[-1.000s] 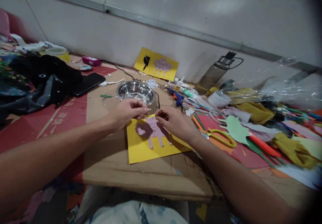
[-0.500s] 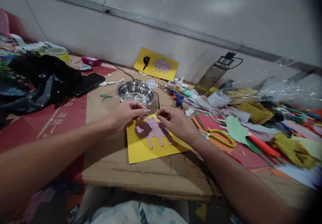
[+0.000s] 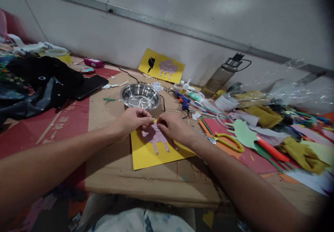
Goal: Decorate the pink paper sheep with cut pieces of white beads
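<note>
Head view: table [image 3: 109, 169], yellow card [image 3: 143, 157] on it, pink cutout [image 3: 157, 140] on that, legs toward me, far end right by my fingertips [image 3: 149, 120]. Right hand [image 3: 172, 126] is curled, can't tell if gripping; left hand [image 3: 134, 119], equally near, pinches what looks like a bead [image 3: 153, 119].

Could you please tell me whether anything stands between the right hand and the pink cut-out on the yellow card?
Nothing visible does: the right hand is over the pink cut-out's right side, though I cannot tell whether it touches. The metal bowl sits beyond the yellow card.
</note>
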Tool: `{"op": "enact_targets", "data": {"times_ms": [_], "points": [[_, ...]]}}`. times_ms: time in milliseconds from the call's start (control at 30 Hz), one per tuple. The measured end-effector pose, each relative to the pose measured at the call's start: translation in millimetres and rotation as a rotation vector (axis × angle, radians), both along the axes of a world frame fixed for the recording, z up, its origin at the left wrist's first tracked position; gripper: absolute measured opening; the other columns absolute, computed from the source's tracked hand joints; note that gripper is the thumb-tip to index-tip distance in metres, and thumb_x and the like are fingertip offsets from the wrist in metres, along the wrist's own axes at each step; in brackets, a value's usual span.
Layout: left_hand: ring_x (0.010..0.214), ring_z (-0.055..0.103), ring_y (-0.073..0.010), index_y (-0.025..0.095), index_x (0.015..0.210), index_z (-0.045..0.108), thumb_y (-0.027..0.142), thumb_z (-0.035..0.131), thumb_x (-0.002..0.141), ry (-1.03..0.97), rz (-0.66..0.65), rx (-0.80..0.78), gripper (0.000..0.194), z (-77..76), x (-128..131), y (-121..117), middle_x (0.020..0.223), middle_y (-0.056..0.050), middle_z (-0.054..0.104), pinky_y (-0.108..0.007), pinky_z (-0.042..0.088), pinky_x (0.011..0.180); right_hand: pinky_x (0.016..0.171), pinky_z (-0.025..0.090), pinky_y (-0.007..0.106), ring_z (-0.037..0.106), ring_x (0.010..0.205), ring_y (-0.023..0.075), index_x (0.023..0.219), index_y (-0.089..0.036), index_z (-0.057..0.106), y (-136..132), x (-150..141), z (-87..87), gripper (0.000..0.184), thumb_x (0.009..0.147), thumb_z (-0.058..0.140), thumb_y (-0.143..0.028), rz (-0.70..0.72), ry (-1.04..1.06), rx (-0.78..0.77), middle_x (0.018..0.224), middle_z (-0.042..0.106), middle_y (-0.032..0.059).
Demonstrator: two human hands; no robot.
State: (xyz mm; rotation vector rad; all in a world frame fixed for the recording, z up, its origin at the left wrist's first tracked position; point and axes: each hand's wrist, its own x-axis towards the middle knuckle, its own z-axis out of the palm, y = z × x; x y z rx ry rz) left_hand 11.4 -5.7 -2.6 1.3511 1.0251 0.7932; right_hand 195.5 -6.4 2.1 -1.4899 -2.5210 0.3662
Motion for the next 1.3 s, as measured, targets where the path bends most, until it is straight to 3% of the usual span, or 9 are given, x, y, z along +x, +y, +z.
{"op": "enact_targets", "data": {"times_ms": [267, 400, 700, 1067, 1300], "points": [[0.049, 0.054, -0.0078, 0.011, 0.070, 0.060, 0.017, 0.065, 0.074, -0.024, 0.012, -0.009, 0.008, -2.1, 1, 1, 0.056, 0.000, 0.062, -0.021, 0.043, 0.051, 0.062, 0.034, 0.025, 0.054, 0.070, 0.0147, 0.079, -0.015, 0.065, 5, -11, 17.7, 0.014, 0.081, 0.051, -0.015, 0.066, -0.246, -0.024, 0.079, 0.066, 0.0081], [0.049, 0.054, -0.0076, 0.011, 0.069, 0.060, 0.014, 0.064, 0.073, -0.028, 0.028, -0.016, 0.007, -3.3, 2, 2, 0.056, 0.000, 0.062, -0.021, 0.043, 0.051, 0.056, 0.031, 0.025, 0.051, 0.064, 0.0141, 0.079, -0.015, 0.064, 12, -9, 17.1, 0.015, 0.081, 0.049, -0.017, 0.133, -0.301, -0.027, 0.078, 0.066, 0.0084], [0.049, 0.054, -0.0074, 0.011, 0.069, 0.061, 0.016, 0.065, 0.073, -0.027, 0.012, 0.007, 0.008, -6.2, 1, 4, 0.056, 0.000, 0.062, -0.020, 0.042, 0.050, 0.059, 0.034, 0.024, 0.052, 0.065, 0.0127, 0.081, -0.016, 0.063, 21, 4, 6.3, 0.013, 0.081, 0.050, -0.017, 0.201, -0.187, -0.055, 0.077, 0.065, 0.0058], [0.048, 0.055, -0.0072, 0.011, 0.069, 0.059, 0.013, 0.062, 0.074, -0.024, 0.018, -0.029, 0.006, -2.0, 3, 1, 0.056, 0.000, 0.062, -0.020, 0.044, 0.049, 0.057, 0.032, 0.025, 0.050, 0.062, 0.0124, 0.079, -0.016, 0.063, 23, -3, 12.7, 0.017, 0.082, 0.046, -0.017, 0.244, -0.295, -0.053, 0.077, 0.067, 0.0065], [0.047, 0.055, -0.0073, 0.012, 0.071, 0.060, 0.016, 0.064, 0.074, -0.027, 0.006, -0.020, 0.007, -3.9, 1, 2, 0.055, 0.000, 0.061, -0.019, 0.045, 0.048, 0.054, 0.031, 0.024, 0.046, 0.056, 0.0109, 0.077, -0.016, 0.062, 24, 3, 8.6, 0.014, 0.079, 0.048, -0.017, 0.255, -0.218, -0.061, 0.070, 0.064, 0.0040]]}}
